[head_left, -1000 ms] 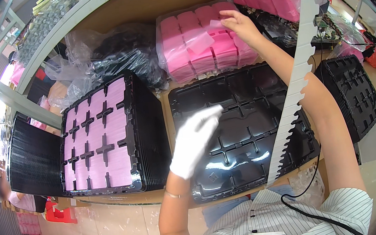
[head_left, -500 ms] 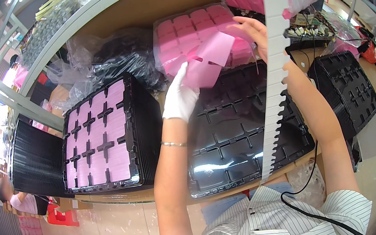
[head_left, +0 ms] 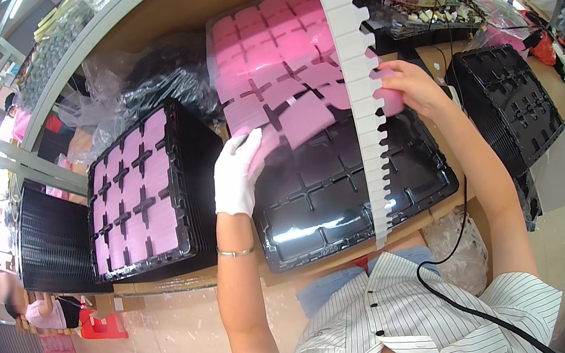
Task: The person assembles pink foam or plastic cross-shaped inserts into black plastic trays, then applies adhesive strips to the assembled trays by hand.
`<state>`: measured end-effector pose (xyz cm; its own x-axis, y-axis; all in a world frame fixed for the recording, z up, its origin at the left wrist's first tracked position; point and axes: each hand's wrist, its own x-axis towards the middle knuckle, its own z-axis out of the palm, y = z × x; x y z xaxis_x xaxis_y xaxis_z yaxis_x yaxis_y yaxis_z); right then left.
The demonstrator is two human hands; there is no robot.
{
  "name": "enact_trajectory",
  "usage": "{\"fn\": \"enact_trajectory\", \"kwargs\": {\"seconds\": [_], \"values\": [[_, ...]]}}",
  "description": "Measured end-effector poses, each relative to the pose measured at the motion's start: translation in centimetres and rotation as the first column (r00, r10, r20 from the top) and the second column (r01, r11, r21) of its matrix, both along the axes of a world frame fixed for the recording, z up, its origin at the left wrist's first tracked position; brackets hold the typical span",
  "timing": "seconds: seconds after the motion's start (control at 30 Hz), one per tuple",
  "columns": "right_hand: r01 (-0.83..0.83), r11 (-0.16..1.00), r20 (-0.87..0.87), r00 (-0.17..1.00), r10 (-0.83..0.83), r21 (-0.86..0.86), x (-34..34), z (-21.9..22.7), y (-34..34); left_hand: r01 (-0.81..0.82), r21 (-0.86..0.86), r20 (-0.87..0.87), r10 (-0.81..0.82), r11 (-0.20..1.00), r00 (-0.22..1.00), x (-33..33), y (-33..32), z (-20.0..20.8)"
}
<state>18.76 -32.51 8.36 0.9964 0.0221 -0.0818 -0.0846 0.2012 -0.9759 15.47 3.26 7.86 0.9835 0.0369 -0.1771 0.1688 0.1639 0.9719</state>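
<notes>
While a striped shirt (head_left: pixel 380 307) filled six o'clock, a white notched strip (head_left: pixel 359 93) hung upright in front of a black tray (head_left: pixel 314 197), whose middle served as the clock's centre. Over the tray's far part, toward eleven and twelve, stretched a slotted pink sheet (head_left: pixel 307 119); whether it touched the tray could not be told. At ten, the white-gloved left hand (head_left: pixel 233 176) pinched its left end; at one, the bare right hand (head_left: pixel 418 89) had its fingers closed on the right end, the strip hiding the part between. Filled trays (head_left: pixel 133 190) stood stacked at nine, black trays (head_left: pixel 514 100) at two. Farther off lay a wrapped pink bundle (head_left: pixel 269 30) near twelve and crumpled black plastic (head_left: pixel 168 84) toward ten.
</notes>
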Motion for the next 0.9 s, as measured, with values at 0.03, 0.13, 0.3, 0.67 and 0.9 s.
{"fn": "enact_trajectory", "kwargs": {"seconds": [0.03, 0.13, 0.3, 0.67, 0.9], "values": [[0.001, 0.998, 0.073, 0.997, 0.003, -0.061, -1.1, -0.5, -0.4, -0.008, 0.000, -0.007, 0.008, 1.000, 1.000, -1.2, 0.0, 0.0], [-0.032, 0.964, -0.008, 0.999, 0.031, -0.266, -5.4, 0.1, -1.2, -0.105, 0.500, 0.087, 0.070, 0.859, 0.994, -5.3, -0.4, 1.4], [0.024, 0.931, 0.001, 1.000, -0.025, -0.365, -12.3, -0.3, -0.1, -0.068, 0.760, 0.024, 0.077, 0.647, 0.997, -10.5, -0.8, 1.8], [0.125, 0.855, 0.125, 0.990, -0.071, -0.503, -13.5, -1.8, 0.7, 0.019, 0.872, 0.012, -0.060, 0.488, 0.998, -12.5, -0.8, 1.2], [0.348, 0.379, 0.369, 0.929, -0.016, -0.858, -12.8, -0.3, 0.0, -0.293, 0.932, 0.308, -0.040, 0.214, 0.950, -11.3, -1.4, 2.7]]}}
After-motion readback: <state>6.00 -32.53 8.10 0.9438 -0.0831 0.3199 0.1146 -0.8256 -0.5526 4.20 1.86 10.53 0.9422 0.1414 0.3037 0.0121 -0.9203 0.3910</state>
